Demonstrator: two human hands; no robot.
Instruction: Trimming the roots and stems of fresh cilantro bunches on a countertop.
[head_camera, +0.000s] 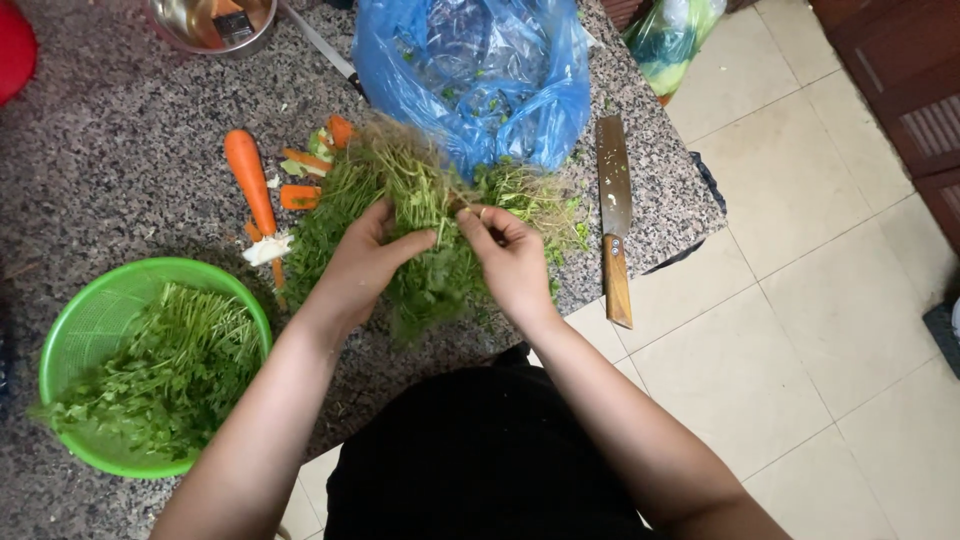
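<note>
Both hands work a bunch of leafy green herbs (420, 230) lying at the middle of the speckled stone table (110, 150). The left hand (365, 265) cups the bunch from the 9 o'clock side, fingers curled around the stems; the right hand (510, 255) pinches a few stems near the pale roots between thumb and fingertips. At 8 o'clock a green colander (70, 330) already holds a good heap of picked sprigs, so a fair share looks sorted, while the bunch in hand remains. A blue plastic bag (480, 70) sits at 12 o'clock, a carrot (248, 175) at 10, a cleaver (613, 200) at 3
</note>
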